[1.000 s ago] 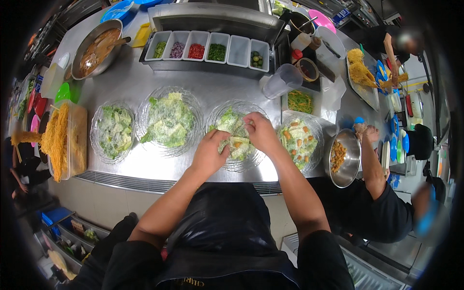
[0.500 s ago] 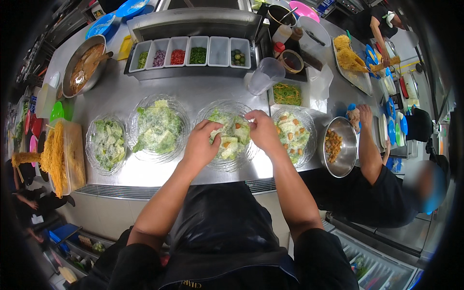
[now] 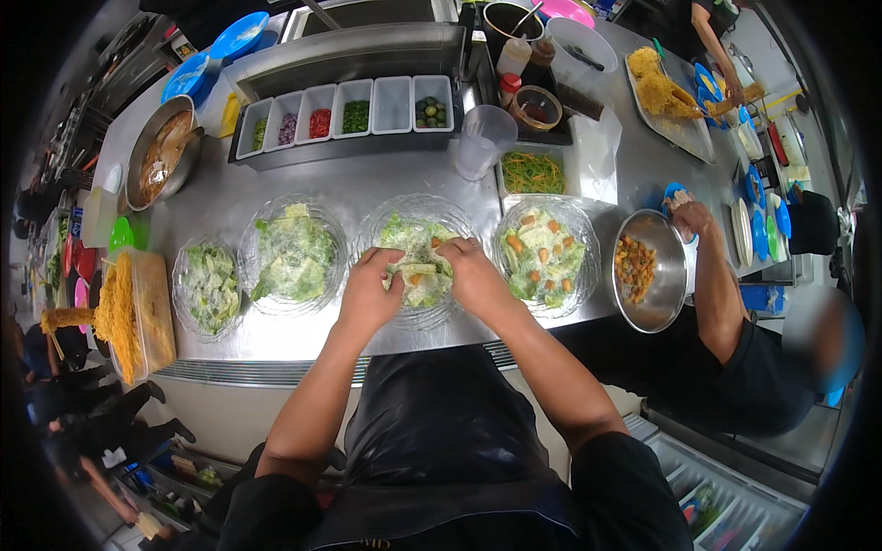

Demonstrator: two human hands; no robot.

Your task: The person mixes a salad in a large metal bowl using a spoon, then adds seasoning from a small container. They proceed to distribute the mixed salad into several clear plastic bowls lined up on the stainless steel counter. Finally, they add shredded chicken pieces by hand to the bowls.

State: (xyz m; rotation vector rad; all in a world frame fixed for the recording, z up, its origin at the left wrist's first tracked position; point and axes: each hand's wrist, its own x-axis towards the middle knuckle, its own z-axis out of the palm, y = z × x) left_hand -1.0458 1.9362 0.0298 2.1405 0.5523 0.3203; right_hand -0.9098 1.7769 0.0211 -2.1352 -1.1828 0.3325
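Note:
In front of me a clear, ripple-edged glass plate [image 3: 418, 320] holds a lettuce salad [image 3: 424, 292] with grated white topping and a few golden croutons [image 3: 416, 279]. My left hand [image 3: 370, 292] is at its left side, thumb and fingers apart, fingertips at the lettuce. From the right, my right hand [image 3: 477, 275] curves over the salad, fingertips beside a crouton; its fingers are loosely bent and I see nothing held. Right of it sits a salad plate [image 3: 548, 258] dotted with several croutons. To the left are two salads without visible croutons, a larger one [image 3: 292, 253] and a smaller one [image 3: 209, 285].
A steel bowl of croutons [image 3: 636, 272] stands at right, beside a co-worker's hand [image 3: 691, 219]. Behind the plates are a topping rack [image 3: 344, 115], a clear plastic cup [image 3: 484, 142] and a tub of shredded vegetables [image 3: 534, 173]. At left are a sauce bowl [image 3: 161, 156] and a noodle container [image 3: 152, 303].
My right hand has come down and inward over the middle salad, while my left hand stays at its left side. The co-worker's hand has moved to the small blue-rimmed dish. The view has shifted slightly.

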